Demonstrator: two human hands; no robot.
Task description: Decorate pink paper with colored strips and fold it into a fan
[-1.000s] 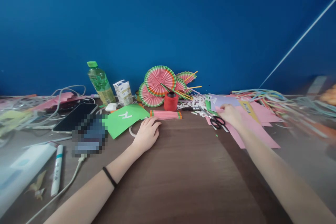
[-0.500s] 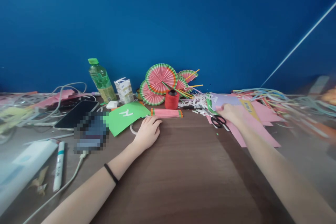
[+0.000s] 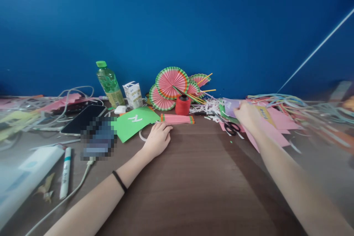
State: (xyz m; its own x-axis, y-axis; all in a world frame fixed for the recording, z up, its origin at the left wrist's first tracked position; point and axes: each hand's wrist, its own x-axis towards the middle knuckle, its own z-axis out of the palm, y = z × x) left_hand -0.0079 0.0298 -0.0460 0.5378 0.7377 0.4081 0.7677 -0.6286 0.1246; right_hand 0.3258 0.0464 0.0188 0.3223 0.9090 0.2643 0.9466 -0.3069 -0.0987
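My left hand (image 3: 158, 139) rests palm down on the brown table, fingers loosely stretched, fingertips just short of a folded pink paper strip with green ends (image 3: 177, 118). A green sheet (image 3: 135, 122) lies just left of it. My right hand (image 3: 247, 115) reaches into the pile of pink and lilac paper sheets (image 3: 269, 127) at the right, its fingers pinched on the edge of a lilac sheet (image 3: 231, 105). Black-handled scissors (image 3: 231, 128) lie just below that hand.
Pink-and-green paper fans (image 3: 172, 83) lean on the blue wall behind a red thread spool (image 3: 183, 105). A green bottle (image 3: 108, 84), small carton (image 3: 133, 94), phone (image 3: 83, 118), cables, marker (image 3: 65, 172) and white box (image 3: 24, 177) fill the left. Coloured strips (image 3: 279, 100) lie far right.
My right hand has lifted slightly and moved back into the paper pile, raising the lilac sheet's edge. My left hand has stayed put.
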